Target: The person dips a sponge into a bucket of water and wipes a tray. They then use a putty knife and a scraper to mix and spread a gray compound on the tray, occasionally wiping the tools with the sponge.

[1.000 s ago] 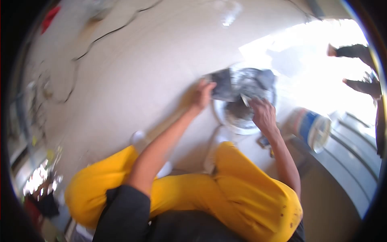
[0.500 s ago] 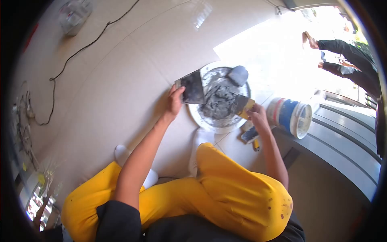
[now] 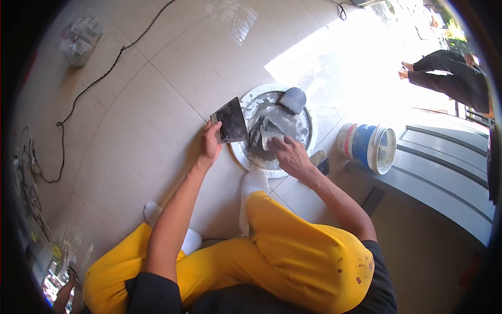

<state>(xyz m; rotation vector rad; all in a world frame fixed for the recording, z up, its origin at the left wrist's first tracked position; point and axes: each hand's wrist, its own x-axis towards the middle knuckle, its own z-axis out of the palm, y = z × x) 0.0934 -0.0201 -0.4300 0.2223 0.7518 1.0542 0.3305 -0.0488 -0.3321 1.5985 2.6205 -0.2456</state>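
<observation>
Two-handed hold at a round shallow pan (image 3: 269, 89) of grey paste (image 3: 276, 114)

Pan sits on the tiled floor (image 3: 151, 110), just ahead of the person's foot in a white sock (image 3: 256, 184). Left hand (image 3: 210, 145) grips a broad, flat, dark-faced blade (image 3: 232, 123) by its near edge, thumb over the face; blade is tilted and overlaps the pan's left rim in view, contact can't be told. Right hand (image 3: 292, 156) is curled, fingers bunched on a smaller scraper (image 3: 269, 137) whose blade is in the paste; handle hidden by the hand.

Handling, judged: paste looks thick, soft and sticky, likely heavy for its volume. Both blades probably thin, stiff or slightly springy, light when bare; smeared faces could be slippery. Best hold is the back edge or handle, clear of the coated face. Pan likely best taken by its rim.

Also: grey rounded piece (image 3: 293, 100) on the pan's far right edge; partly hidden tool (image 3: 321, 162) beside the pan, near the right wrist; white bucket (image 3: 362, 145) with blue and red bands to the right; dark cable (image 3: 123, 48) across the floor; another person's legs (image 3: 444, 81) at far right.

Labels: bucket bands carry markings too small to read; no brand legible.
</observation>
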